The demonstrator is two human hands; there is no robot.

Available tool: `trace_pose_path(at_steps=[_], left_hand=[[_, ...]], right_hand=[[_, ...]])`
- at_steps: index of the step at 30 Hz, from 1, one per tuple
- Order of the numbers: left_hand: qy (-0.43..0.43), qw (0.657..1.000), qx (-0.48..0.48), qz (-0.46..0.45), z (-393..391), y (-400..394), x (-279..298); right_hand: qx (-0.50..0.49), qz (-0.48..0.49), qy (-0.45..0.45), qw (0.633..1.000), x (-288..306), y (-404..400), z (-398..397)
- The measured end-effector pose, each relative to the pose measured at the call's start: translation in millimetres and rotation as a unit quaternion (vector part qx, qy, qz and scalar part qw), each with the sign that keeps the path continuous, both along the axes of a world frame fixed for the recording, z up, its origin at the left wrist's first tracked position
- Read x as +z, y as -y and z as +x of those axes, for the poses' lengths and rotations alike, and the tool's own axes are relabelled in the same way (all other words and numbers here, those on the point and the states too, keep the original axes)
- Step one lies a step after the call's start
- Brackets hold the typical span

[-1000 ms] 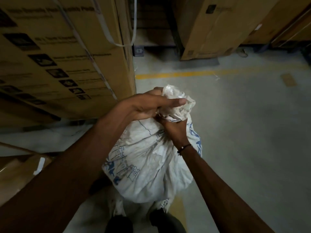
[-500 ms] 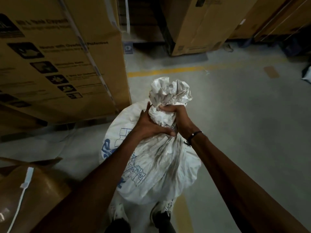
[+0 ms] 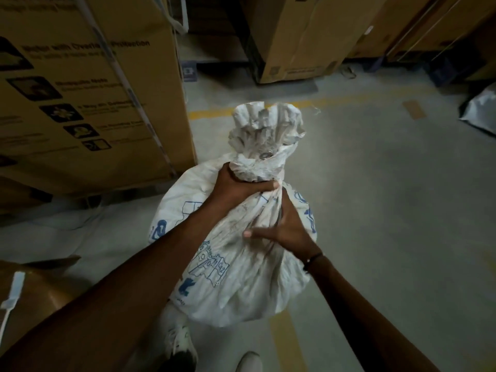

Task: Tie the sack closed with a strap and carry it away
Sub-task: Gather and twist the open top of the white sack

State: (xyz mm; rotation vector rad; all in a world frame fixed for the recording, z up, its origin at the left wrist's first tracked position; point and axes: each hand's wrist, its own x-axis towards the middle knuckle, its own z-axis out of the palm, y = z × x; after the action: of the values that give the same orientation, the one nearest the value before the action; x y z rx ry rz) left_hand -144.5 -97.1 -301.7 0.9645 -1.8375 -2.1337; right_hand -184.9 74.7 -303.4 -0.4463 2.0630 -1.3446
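A full white woven sack (image 3: 241,280) with blue print stands on the floor in front of my feet. Its mouth is bunched into a ruffled neck (image 3: 264,138) that sticks up. My left hand (image 3: 236,185) is clamped around the neck just below the ruffle. Lower down, my right hand (image 3: 284,229) presses on the sack's gathered shoulder, fingers closed over the folds. I cannot make out a strap around the neck; the grip hides that spot.
A tall printed cardboard box (image 3: 88,98) with strapping stands close on the left. More boxes (image 3: 300,36) line the back. A carton with a white strap (image 3: 29,299) lies at lower left. A yellow floor line (image 3: 214,112) crosses behind the sack. Grey plastic sheeting (image 3: 480,111) lies far right.
Both hands slid down from the top of the bunched mouth. The left now grips the neck lower, the right dropped onto the sack's shoulder. The ruffle stands free above them.
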Motion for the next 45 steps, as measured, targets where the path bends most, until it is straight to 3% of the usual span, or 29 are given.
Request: trace_pose_path(at_steps=[4,6,12,16,19,26,29,34,37,45], left_hand=[[0.030,0.994,-0.103,0.012,-4,-4,3],[0.071,0.984,-0.156,-0.045,-5,0,4],[0.117,0.906,-0.382,-0.139,18,29,34],[0.136,0.936,-0.256,-0.199,57,45,11],[0.176,0.932,-0.217,-0.231,76,24,-28],[0.182,0.935,-0.049,-0.299,30,-36,-73],[0.166,0.946,-0.024,-0.277,12,-28,-89],[0.092,0.980,0.040,-0.174,7,-15,-120],[0.069,0.988,0.081,-0.114,8,-20,-122],[0.099,0.987,0.076,-0.103,1,-34,-136]], right_hand=[[-0.063,-0.017,-0.046,0.997,-27,25,13],[-0.090,-0.016,-0.020,0.996,-48,35,3],[-0.073,-0.048,-0.033,0.996,-40,49,2],[-0.088,-0.051,-0.029,0.994,-52,57,-9],[-0.063,-0.052,0.041,0.996,-54,60,-18],[0.051,-0.006,0.172,0.984,-102,73,-57],[0.071,0.032,0.220,0.972,-71,75,-58],[0.084,0.029,0.147,0.985,-61,72,-65],[0.054,0.015,0.153,0.987,-64,45,-75],[0.046,0.051,0.013,0.998,-109,12,-12]])
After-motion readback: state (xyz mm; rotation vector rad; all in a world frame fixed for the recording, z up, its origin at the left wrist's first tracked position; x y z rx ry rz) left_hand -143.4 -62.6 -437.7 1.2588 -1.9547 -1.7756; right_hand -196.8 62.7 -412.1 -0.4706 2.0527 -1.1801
